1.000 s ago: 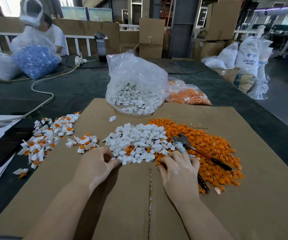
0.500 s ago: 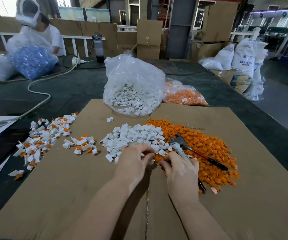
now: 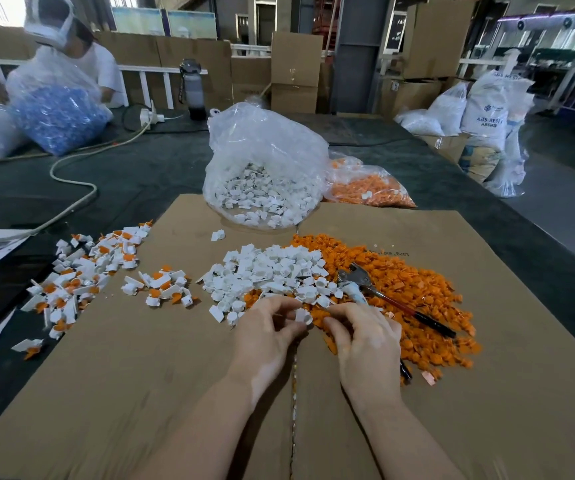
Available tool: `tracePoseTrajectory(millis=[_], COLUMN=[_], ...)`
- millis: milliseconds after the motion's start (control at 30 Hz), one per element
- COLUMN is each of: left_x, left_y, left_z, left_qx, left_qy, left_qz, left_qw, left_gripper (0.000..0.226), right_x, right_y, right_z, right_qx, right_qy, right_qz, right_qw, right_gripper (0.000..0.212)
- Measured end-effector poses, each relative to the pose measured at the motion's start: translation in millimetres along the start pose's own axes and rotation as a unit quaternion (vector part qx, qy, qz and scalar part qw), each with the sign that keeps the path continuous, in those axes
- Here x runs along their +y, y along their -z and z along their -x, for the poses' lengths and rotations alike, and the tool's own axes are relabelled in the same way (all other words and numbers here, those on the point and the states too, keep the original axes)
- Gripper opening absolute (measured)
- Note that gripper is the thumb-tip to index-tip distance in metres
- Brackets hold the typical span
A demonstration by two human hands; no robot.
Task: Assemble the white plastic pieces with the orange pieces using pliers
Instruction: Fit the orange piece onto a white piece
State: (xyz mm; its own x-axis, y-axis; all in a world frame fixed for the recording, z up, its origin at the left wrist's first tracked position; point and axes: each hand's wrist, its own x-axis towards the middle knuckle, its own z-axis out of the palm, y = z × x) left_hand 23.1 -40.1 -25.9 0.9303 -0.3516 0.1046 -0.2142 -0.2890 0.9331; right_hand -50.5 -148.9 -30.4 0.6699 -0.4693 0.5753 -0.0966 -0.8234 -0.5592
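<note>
A heap of loose white pieces [image 3: 272, 271] lies mid-cardboard, and the heap of orange pieces [image 3: 421, 299] spreads to its right. My left hand [image 3: 265, 337] pinches one white piece [image 3: 303, 317] between thumb and fingertips at the near edge of the heaps. Close beside it, my right hand [image 3: 365, 341] is curled over a handle of the pliers [image 3: 357, 277]. The pliers' head rests on the orange heap and their other dark handle sticks out to the right. What the right fingertips touch is hidden.
Assembled white-and-orange pieces lie in two groups at the left [image 3: 82, 271] [image 3: 161, 285]. A clear bag of white pieces [image 3: 265, 181] and a bag of orange pieces [image 3: 369, 188] stand behind. The work sits on a cardboard sheet [image 3: 140, 393]. Another person sits at far left [image 3: 82, 64].
My left hand moved right from the near-left edge of the white heap, took up a white piece and now sits by my right hand. The right hand has barely moved.
</note>
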Motion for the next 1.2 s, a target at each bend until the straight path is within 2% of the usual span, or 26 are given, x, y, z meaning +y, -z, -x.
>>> tracePoseTrajectory(millis=[167,633,967,1200], left_x=[-1.3,2.2,2.5,-0.2], left_y=[-0.1,1.5,0.9,1.6], left_z=[-0.3,5.9,10.6,8.8], left_qx=[0.011,-0.022,-0.042,-0.041], left_qy=[-0.013,-0.035,-0.064,-0.093], left_qz=[0.005,0.012,-0.024,-0.064], left_qw=[1.000,0.999,0.997,0.993], left_gripper=[0.015,0.004,0.028,0.016], right_x=[-1.1,-0.9,0.3,-0.5], right_y=[-0.2,-1.8,-1.1,0.2], right_z=[0.3,1.5,2.3,2.4], right_qx=[-0.011,-0.014,-0.035,-0.051], right_qy=[0.004,0.067,0.094,0.074], right_qz=[0.022,0.068,0.056,0.015], right_qw=[1.000,0.995,0.993,0.996], right_gripper=[0.010,0.026,0.034,0.045])
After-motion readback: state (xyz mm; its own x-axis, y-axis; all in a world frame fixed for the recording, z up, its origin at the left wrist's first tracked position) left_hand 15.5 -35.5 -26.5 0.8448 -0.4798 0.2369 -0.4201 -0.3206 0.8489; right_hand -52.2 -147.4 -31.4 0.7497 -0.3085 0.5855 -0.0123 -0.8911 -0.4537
